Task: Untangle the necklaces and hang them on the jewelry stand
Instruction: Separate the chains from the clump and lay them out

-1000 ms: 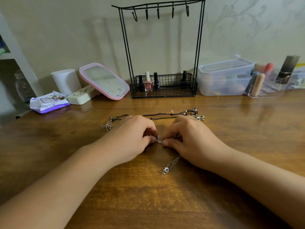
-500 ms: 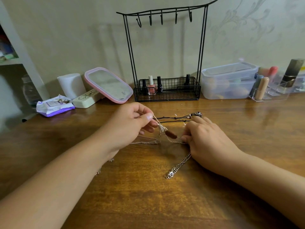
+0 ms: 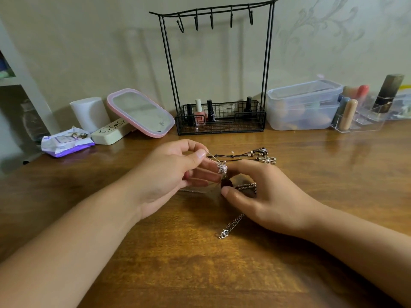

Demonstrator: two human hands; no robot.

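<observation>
Nail polish bottles (image 3: 199, 112) are held in the jewelry stand (image 3: 219, 70) basket at 12 o'clock; labels unreadable. Tangled necklaces (image 3: 223, 171) are pinched by left hand (image 3: 169, 174) and right hand (image 3: 264, 196) fingers.

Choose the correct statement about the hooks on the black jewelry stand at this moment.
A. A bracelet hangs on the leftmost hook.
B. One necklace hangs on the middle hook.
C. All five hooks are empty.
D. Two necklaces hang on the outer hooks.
C: all five hooks of the jewelry stand are bare, while the necklaces are on the table and between the hands.
</observation>
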